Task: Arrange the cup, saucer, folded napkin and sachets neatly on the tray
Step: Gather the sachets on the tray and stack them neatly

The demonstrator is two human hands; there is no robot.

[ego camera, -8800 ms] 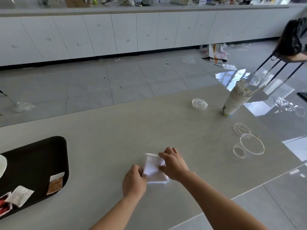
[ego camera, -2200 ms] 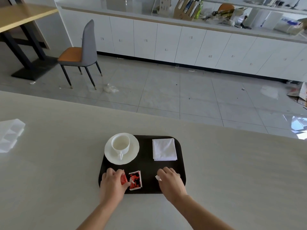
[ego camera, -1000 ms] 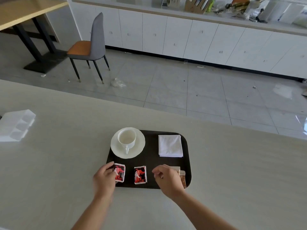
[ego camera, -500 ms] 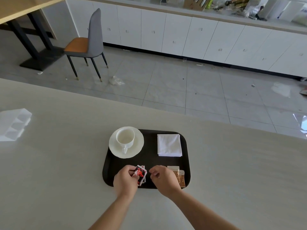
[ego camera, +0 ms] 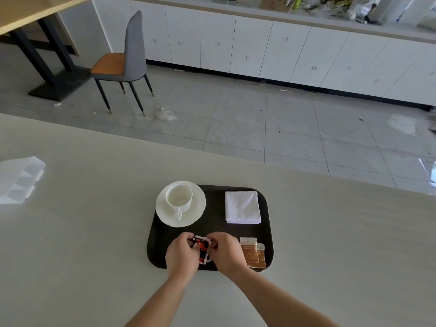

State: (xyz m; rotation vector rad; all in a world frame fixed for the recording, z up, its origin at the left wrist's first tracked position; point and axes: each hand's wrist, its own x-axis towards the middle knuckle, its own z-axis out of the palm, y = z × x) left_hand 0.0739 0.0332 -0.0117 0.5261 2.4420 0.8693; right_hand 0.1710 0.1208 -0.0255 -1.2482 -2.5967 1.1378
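A dark tray (ego camera: pixel 213 228) lies on the pale counter. At its far left a white cup (ego camera: pixel 178 198) stands on a white saucer (ego camera: pixel 197 210), handle toward me. A folded white napkin (ego camera: pixel 242 207) lies at the far right. Two brown sachets (ego camera: pixel 252 253) overlap at the near right corner. My left hand (ego camera: pixel 181 254) and my right hand (ego camera: pixel 226 252) meet over the tray's near edge, both pinching the red sachets (ego camera: pixel 201 247), which are stacked together and partly hidden by my fingers.
A clear plastic box (ego camera: pixel 20 178) sits on the counter at the far left. Beyond the counter's far edge are a tiled floor, a grey chair (ego camera: pixel 125 64) and white cabinets (ego camera: pixel 259 48).
One second ago the two red sachets lay apart with my left hand on the left one. Both hands have since closed in and brought them together into one stack.
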